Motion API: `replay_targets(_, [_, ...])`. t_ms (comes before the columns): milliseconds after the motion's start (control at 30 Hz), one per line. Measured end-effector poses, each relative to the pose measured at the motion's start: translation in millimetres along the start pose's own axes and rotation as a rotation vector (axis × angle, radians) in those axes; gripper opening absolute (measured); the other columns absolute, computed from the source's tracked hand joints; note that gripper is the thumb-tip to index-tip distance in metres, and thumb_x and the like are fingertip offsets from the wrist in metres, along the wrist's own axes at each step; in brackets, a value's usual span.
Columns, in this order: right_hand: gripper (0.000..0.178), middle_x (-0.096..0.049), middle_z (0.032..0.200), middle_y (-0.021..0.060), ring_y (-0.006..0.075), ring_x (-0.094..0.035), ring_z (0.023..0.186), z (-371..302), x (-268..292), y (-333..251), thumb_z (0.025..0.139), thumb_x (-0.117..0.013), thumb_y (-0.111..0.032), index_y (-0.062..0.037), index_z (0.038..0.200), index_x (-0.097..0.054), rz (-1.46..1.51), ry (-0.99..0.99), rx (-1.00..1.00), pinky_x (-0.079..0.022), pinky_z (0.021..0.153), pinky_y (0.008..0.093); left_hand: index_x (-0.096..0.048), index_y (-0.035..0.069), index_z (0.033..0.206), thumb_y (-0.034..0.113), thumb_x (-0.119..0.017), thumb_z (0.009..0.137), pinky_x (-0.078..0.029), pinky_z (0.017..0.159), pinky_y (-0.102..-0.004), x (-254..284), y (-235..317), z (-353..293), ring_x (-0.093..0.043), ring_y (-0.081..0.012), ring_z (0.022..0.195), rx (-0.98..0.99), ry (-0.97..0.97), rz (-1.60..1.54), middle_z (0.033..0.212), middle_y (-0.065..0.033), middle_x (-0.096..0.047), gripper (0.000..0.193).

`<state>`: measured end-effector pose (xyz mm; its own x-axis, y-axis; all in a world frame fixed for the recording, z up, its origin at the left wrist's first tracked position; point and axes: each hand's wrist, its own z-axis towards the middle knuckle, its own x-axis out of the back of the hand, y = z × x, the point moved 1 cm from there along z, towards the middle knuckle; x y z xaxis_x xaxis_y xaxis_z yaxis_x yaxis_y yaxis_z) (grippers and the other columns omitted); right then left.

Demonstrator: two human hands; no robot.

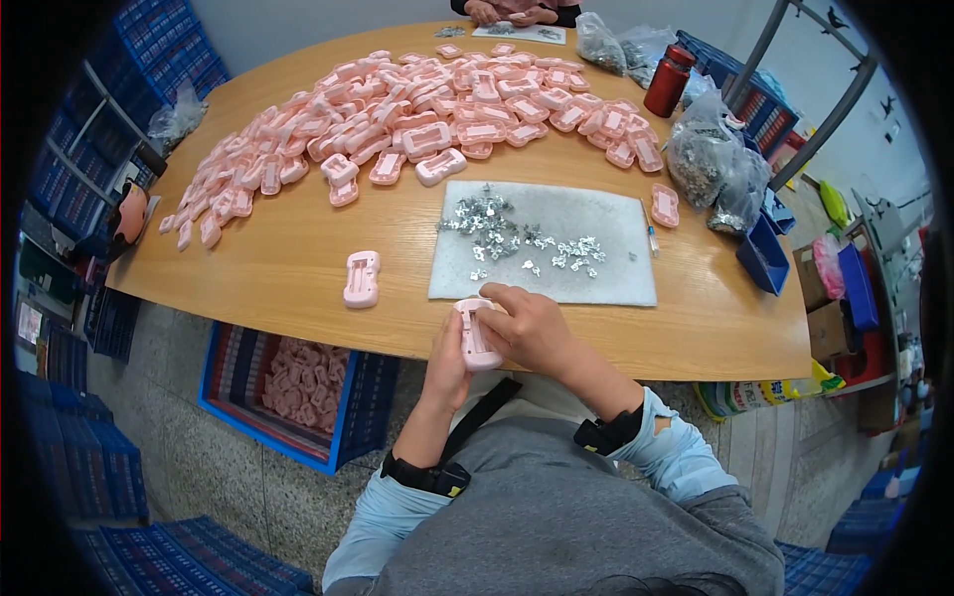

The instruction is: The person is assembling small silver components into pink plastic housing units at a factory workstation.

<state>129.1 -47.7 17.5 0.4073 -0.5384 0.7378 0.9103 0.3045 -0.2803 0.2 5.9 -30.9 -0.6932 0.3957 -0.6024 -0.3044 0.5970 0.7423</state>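
Observation:
My left hand [447, 366] is closed around a pink plastic housing [480, 348] just off the table's front edge. The housing stands lengthwise, its long recessed slot facing up. My right hand [537, 333] reaches over from the right, its bent fingertips at the upper part of that slot; whatever they pinch is too small and hidden to tell. Small shiny metal clips [487, 223] lie heaped and scattered on a white foam mat [606, 223] right beyond my hands. A single pink housing [362, 279] rests on the wood to the left.
A large pile of pink housings [427, 139] covers the table's far half. Right of the mat are another housing, a thin pen-like tool [652, 241], plastic bags [704, 149], a red flask [670, 81] and a blue bin [763, 256]. A blue crate [338, 437] stands below left. Another person's hands [512, 14] work opposite.

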Motion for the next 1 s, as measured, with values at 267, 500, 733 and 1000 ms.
replay_targets(267, [0.027, -0.061, 0.091, 0.0080, 0.0135, -0.057, 0.056, 1, -1, -1, 0.069, -0.065, -0.013, -0.0070, 0.095, -0.064, 0.315, 0.128, -0.318, -0.047, 0.051, 0.0257, -0.046, 0.006, 0.119, 0.034, -0.028, 0.097, -0.047, 0.081, -0.0302, -9, 5, -5, -0.057, -0.0143, 0.094, 0.001, -0.079, 0.025, 0.106, -0.0055, -0.056, 0.039])
replay_targets(500, [0.025, -0.059, 0.066, 0.0027, 0.0061, -0.047, 0.053, 7, -4, 11, 0.068, -0.065, -0.012, -0.0008, 0.090, -0.063, 0.706, -0.181, -0.655, -0.039, 0.048, 0.0205, -0.045, 0.004, 0.118, 0.034, -0.028, 0.097, -0.048, 0.078, -0.0302, -6, 6, -7, -0.057, -0.0147, 0.091, -0.030, -0.091, 0.113, 0.104, -0.0067, -0.056, 0.040])
replay_targets(733, [0.024, -0.057, 0.071, 0.0040, 0.0079, -0.048, 0.055, 4, -7, 8, 0.067, -0.066, -0.011, 0.0001, 0.087, -0.062, 0.585, -0.050, -0.543, -0.041, 0.051, 0.0216, -0.052, 0.002, 0.109, 0.035, -0.038, 0.095, -0.048, 0.066, -0.0249, -5, 12, -11, -0.058, -0.0100, 0.076, 0.017, -0.025, 0.108, 0.089, -0.0045, -0.059, 0.038])
replay_targets(1000, [0.023, -0.055, 0.073, 0.0041, 0.0083, -0.048, 0.056, 2, -13, -8, 0.067, -0.067, -0.012, -0.0011, 0.087, -0.061, 0.624, -0.035, -0.503, -0.041, 0.050, 0.0219, -0.063, 0.003, 0.091, 0.031, -0.055, 0.089, -0.047, 0.060, -0.0217, -4, 8, -14, -0.058, -0.0072, 0.069, -0.086, 0.106, 0.068, 0.082, -0.0028, -0.062, 0.029])
